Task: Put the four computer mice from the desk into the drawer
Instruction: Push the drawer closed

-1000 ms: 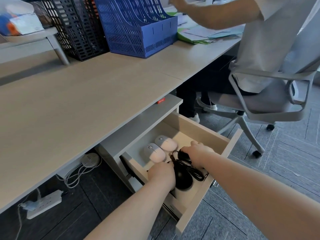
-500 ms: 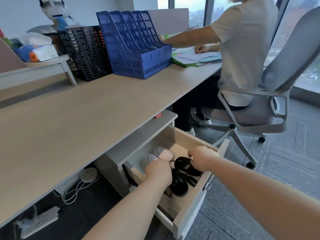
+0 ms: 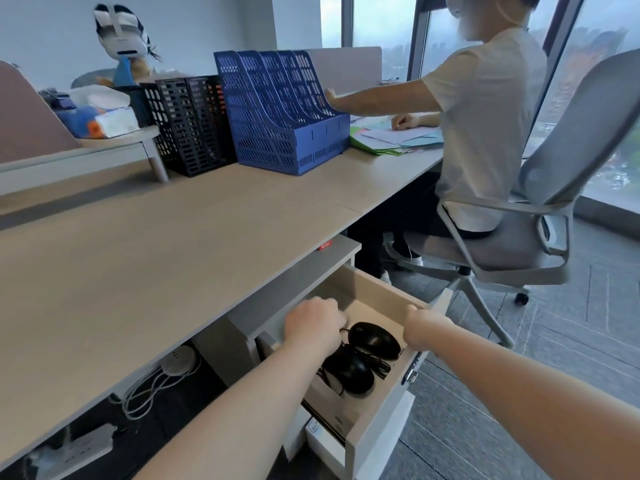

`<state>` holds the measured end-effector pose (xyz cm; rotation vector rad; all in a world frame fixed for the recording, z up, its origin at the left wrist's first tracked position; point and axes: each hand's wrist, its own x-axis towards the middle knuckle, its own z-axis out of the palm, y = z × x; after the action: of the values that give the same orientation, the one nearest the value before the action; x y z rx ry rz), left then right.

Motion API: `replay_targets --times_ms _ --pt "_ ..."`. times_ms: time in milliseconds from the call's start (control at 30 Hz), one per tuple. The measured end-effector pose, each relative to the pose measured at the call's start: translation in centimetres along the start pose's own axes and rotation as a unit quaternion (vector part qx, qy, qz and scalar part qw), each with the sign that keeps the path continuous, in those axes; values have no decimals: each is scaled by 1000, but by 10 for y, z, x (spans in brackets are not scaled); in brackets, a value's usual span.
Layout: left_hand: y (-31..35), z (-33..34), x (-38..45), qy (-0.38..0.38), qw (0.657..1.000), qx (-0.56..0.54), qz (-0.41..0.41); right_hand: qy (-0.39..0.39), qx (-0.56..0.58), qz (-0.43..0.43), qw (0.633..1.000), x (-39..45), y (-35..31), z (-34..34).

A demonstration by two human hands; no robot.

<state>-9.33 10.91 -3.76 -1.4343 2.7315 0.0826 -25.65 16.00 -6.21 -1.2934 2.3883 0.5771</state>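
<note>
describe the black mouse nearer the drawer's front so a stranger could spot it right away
Find the open pale wooden drawer under the long desk. Two glossy black corded mice lie inside; this black mouse is the nearer one, with its neighbour lying farther back.

Beside me on the bench stand a blue file rack (image 3: 282,112) and a black mesh file rack (image 3: 190,124), touching side by side. A tissue box (image 3: 116,121) sits on a small riser shelf (image 3: 114,147). Farther along, a seated person (image 3: 485,126) in a grey office chair (image 3: 540,220) handles coloured papers (image 3: 394,138). Below the bench lie a white power strip (image 3: 74,452) and coiled cable (image 3: 149,389).
</note>
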Motion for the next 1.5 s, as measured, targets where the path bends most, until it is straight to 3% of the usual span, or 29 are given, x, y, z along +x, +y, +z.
replay_targets --times_ms 167,233,333,400,433,467,500,533,600,633,767,933,1233,1500 --pt "-25 -21 19 96 994 -25 43 40 -48 -33 997 6 -22 -4" --pt "-36 -29 28 128 990 -9 67 103 -98 -58 988 18 -37 -3" --pt "-55 -41 42 150 986 17 73 145 -44 -97 984 35 -48 1" --pt "-70 -48 49 146 988 23 52 183 67 -37 980 34 -55 -4" --pt "-77 -50 52 143 989 22 37 155 191 -17 969 30 -63 -10" --pt "-85 -51 55 135 990 20 21 183 422 -12 888 30 -70 -20" --pt "-92 -52 58 125 992 15 3 102 539 -14 836 28 -73 -19" --pt "-98 -51 61 115 993 7 -14 109 532 -8 840 39 -75 -13" --pt "-111 -48 66 103 994 -10 -42 21 469 -32 882 48 -80 -17" --pt "-117 -46 67 99 993 -18 -54 12 420 -49 906 48 -83 -20" --pt "-139 -36 72 82 992 -45 -79 -19 388 -75 919 60 -93 -17" --pt "-158 -26 77 64 988 -96 -105 -20 379 -89 921 64 -106 -14" --pt "-161 -22 83 52 990 -80 -105 4 394 -91 914 76 -128 -18" --pt "-160 -21 83 61 989 -83 -104 6 472 -81 878 77 -145 -8"
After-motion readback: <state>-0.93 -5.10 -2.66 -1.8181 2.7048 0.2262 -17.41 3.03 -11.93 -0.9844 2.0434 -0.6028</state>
